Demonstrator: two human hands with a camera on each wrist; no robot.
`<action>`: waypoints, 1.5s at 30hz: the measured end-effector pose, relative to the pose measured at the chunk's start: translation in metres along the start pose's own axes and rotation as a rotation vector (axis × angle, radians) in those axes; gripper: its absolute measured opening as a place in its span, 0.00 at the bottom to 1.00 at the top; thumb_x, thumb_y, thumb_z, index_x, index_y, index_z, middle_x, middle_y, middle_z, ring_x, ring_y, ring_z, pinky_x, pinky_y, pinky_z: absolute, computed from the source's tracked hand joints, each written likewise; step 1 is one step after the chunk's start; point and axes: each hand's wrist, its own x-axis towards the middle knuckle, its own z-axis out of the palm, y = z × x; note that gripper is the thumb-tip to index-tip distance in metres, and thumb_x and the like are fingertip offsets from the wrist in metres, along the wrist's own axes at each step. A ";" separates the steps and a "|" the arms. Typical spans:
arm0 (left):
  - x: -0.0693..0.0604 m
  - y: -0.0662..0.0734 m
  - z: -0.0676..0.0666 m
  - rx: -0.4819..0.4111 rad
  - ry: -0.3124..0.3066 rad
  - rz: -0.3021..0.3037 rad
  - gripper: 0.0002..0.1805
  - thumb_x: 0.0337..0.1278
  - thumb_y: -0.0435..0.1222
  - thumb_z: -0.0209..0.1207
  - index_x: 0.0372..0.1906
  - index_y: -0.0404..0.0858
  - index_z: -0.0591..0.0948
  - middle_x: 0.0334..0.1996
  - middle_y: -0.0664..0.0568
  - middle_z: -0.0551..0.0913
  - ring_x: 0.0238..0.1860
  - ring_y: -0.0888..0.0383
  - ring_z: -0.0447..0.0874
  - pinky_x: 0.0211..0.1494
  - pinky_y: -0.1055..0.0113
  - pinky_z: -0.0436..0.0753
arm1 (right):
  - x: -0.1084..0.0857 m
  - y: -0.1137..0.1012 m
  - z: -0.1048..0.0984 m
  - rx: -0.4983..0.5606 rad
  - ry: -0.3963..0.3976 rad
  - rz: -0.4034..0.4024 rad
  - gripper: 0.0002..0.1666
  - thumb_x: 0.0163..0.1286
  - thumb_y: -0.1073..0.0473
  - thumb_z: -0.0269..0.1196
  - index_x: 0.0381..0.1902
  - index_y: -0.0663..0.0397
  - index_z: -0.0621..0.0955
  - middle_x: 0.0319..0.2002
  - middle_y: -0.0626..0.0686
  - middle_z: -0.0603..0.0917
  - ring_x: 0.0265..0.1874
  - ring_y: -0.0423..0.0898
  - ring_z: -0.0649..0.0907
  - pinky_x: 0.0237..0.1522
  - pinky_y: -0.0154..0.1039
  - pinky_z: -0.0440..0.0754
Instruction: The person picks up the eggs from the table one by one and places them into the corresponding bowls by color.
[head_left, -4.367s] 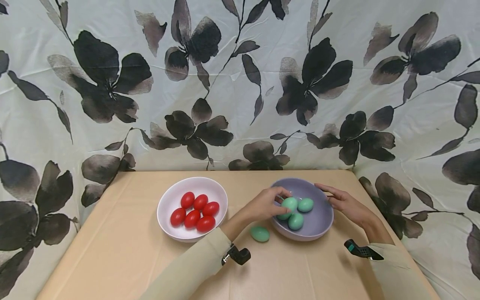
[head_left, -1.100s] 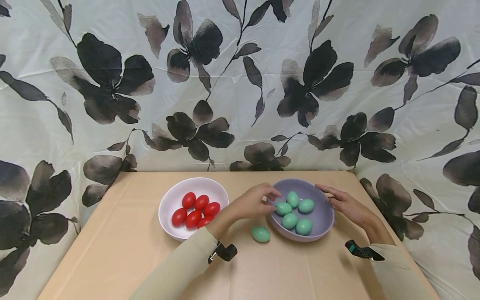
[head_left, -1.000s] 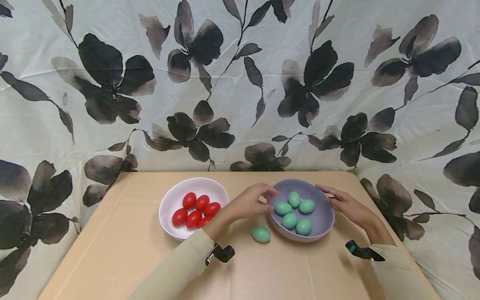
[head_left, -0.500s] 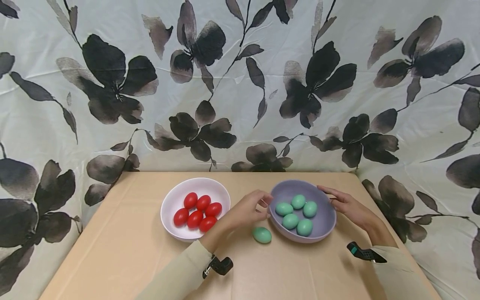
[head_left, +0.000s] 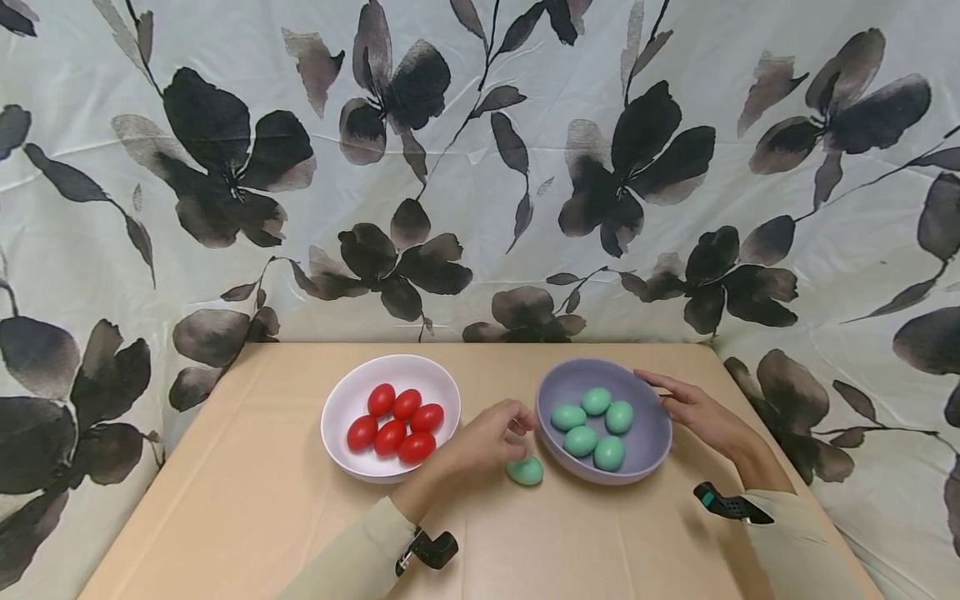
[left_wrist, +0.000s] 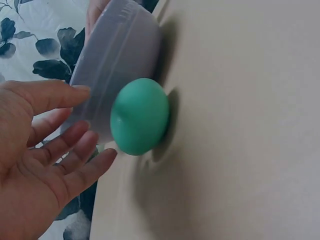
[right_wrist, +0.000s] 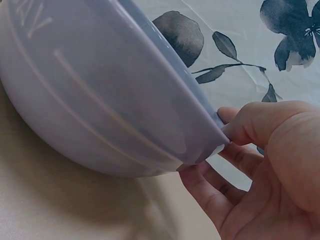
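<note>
My left hand hovers just left of a loose green egg on the table and partly covers it in the head view. In the left wrist view, its thumb and fingers are spread and apart from that egg. At the right, a purple bowl contains several green eggs. My right hand holds this bowl's right side; in the right wrist view the thumb lies at the rim and other fingers touch the outer wall.
A pale pink bowl with several red eggs stands left of the left hand. The tan table ends at the back against a floral cloth.
The left hand has placed another green egg in the purple bowl, let go, and moved left and nearer, down toward the loose egg. The right hand has stayed at the bowl.
</note>
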 end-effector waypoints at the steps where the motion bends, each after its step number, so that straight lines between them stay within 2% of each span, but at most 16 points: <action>1: -0.001 -0.002 0.001 0.004 -0.013 -0.001 0.19 0.59 0.29 0.65 0.54 0.35 0.77 0.53 0.42 0.80 0.56 0.49 0.80 0.63 0.54 0.80 | 0.000 0.000 0.000 -0.003 0.000 -0.004 0.29 0.81 0.58 0.50 0.78 0.45 0.66 0.78 0.56 0.62 0.77 0.58 0.58 0.59 0.19 0.65; 4: -0.005 -0.007 0.004 0.030 -0.041 -0.010 0.20 0.58 0.32 0.67 0.55 0.36 0.77 0.52 0.43 0.81 0.55 0.49 0.81 0.62 0.58 0.80 | 0.001 0.000 0.000 -0.011 0.000 -0.014 0.29 0.81 0.59 0.50 0.78 0.47 0.66 0.78 0.57 0.62 0.77 0.62 0.57 0.58 0.19 0.66; 8: -0.008 -0.011 0.008 0.070 -0.055 -0.012 0.20 0.58 0.34 0.69 0.55 0.37 0.78 0.50 0.47 0.82 0.52 0.53 0.81 0.59 0.65 0.80 | 0.000 -0.001 0.000 -0.005 -0.002 -0.012 0.29 0.81 0.59 0.50 0.77 0.48 0.66 0.78 0.57 0.62 0.77 0.61 0.57 0.59 0.19 0.65; 14: -0.011 -0.014 0.011 0.140 -0.065 -0.006 0.19 0.57 0.32 0.69 0.55 0.38 0.81 0.48 0.53 0.83 0.51 0.59 0.80 0.60 0.67 0.79 | 0.000 0.000 0.000 -0.006 0.007 0.004 0.29 0.81 0.58 0.51 0.77 0.45 0.67 0.78 0.55 0.63 0.77 0.59 0.58 0.59 0.19 0.65; 18: -0.012 -0.017 0.012 0.182 -0.068 -0.008 0.19 0.57 0.32 0.69 0.54 0.40 0.82 0.47 0.58 0.83 0.50 0.64 0.80 0.60 0.68 0.79 | 0.000 -0.001 0.000 0.001 0.002 -0.007 0.29 0.81 0.59 0.50 0.77 0.46 0.66 0.78 0.56 0.62 0.77 0.62 0.56 0.58 0.19 0.65; 21: -0.014 -0.018 0.012 0.203 -0.068 -0.005 0.18 0.57 0.33 0.69 0.54 0.40 0.83 0.46 0.59 0.83 0.48 0.65 0.79 0.58 0.69 0.79 | 0.000 -0.001 0.000 0.005 0.002 -0.008 0.29 0.81 0.59 0.50 0.77 0.46 0.66 0.78 0.56 0.62 0.77 0.52 0.59 0.58 0.19 0.65; 24: -0.014 -0.019 0.012 0.207 -0.067 -0.008 0.18 0.57 0.33 0.69 0.54 0.40 0.83 0.44 0.59 0.82 0.46 0.66 0.79 0.56 0.69 0.80 | -0.001 0.000 -0.001 0.005 0.002 -0.001 0.29 0.81 0.58 0.50 0.78 0.45 0.66 0.78 0.55 0.62 0.73 0.36 0.61 0.58 0.19 0.65; 26: -0.014 -0.019 0.013 0.206 -0.068 -0.009 0.19 0.56 0.34 0.70 0.54 0.39 0.83 0.44 0.59 0.82 0.45 0.66 0.79 0.55 0.69 0.80 | -0.001 0.000 -0.001 0.001 0.004 0.001 0.29 0.81 0.58 0.50 0.78 0.45 0.66 0.78 0.56 0.62 0.71 0.30 0.62 0.58 0.19 0.65; 28: -0.014 -0.019 0.013 0.209 -0.070 -0.009 0.19 0.56 0.34 0.70 0.54 0.39 0.84 0.44 0.58 0.82 0.45 0.65 0.79 0.55 0.70 0.80 | 0.000 0.000 -0.001 -0.002 0.001 -0.002 0.29 0.81 0.58 0.50 0.78 0.45 0.66 0.78 0.56 0.62 0.73 0.34 0.61 0.58 0.19 0.65; 33: -0.012 -0.016 0.014 0.237 -0.086 -0.018 0.20 0.57 0.36 0.70 0.55 0.38 0.84 0.44 0.58 0.83 0.43 0.65 0.78 0.52 0.72 0.80 | 0.000 -0.002 0.001 0.009 -0.005 -0.012 0.29 0.82 0.59 0.50 0.78 0.47 0.66 0.78 0.57 0.61 0.77 0.57 0.57 0.59 0.19 0.65; 35: -0.011 -0.015 0.014 0.259 -0.092 -0.015 0.19 0.57 0.36 0.70 0.54 0.38 0.85 0.42 0.58 0.83 0.42 0.64 0.78 0.51 0.73 0.79 | 0.000 -0.002 0.001 0.017 -0.006 -0.015 0.29 0.81 0.60 0.50 0.78 0.48 0.66 0.78 0.58 0.61 0.77 0.62 0.56 0.58 0.19 0.66; 39: -0.011 -0.014 0.013 0.293 -0.097 -0.002 0.18 0.57 0.36 0.69 0.53 0.38 0.86 0.40 0.58 0.83 0.40 0.63 0.77 0.48 0.74 0.78 | 0.000 -0.002 0.001 0.019 -0.006 -0.019 0.29 0.81 0.60 0.50 0.77 0.48 0.66 0.78 0.58 0.62 0.76 0.64 0.55 0.58 0.20 0.66; 45: -0.012 -0.013 0.011 0.287 -0.091 -0.004 0.17 0.56 0.36 0.70 0.51 0.39 0.85 0.39 0.59 0.82 0.39 0.64 0.77 0.47 0.74 0.78 | 0.001 0.000 0.000 0.001 -0.002 -0.006 0.29 0.81 0.59 0.50 0.77 0.45 0.66 0.78 0.57 0.62 0.77 0.61 0.56 0.58 0.19 0.66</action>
